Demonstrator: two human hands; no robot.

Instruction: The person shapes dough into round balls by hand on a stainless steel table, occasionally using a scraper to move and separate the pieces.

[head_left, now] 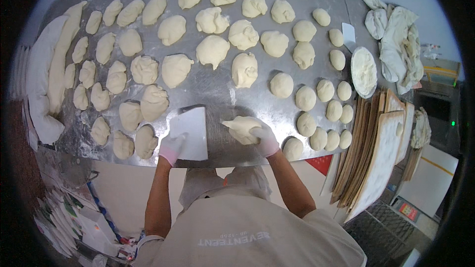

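Near the front edge of the steel table [217, 101], my gloved left hand [172, 148] grips a flat white dough scraper [192, 133] along its left side. My gloved right hand [266, 138] is closed round the right end of a piece of dough [241, 129] with an uneven, pointed left end. The scraper and that dough are apart, with bare metal between them. Rough, lumpy dough pieces [176, 69] lie across the left and middle of the table. On the right, smoother dough balls [306, 98] sit in loose rows.
A long dough strip [64, 54] and white cloth [37, 74] line the left edge. At the right are a dish of flour [364, 71], a white card [348, 33] and crumpled cloths [398, 44]. Upright boards [376, 153] lean beside the table's right end.
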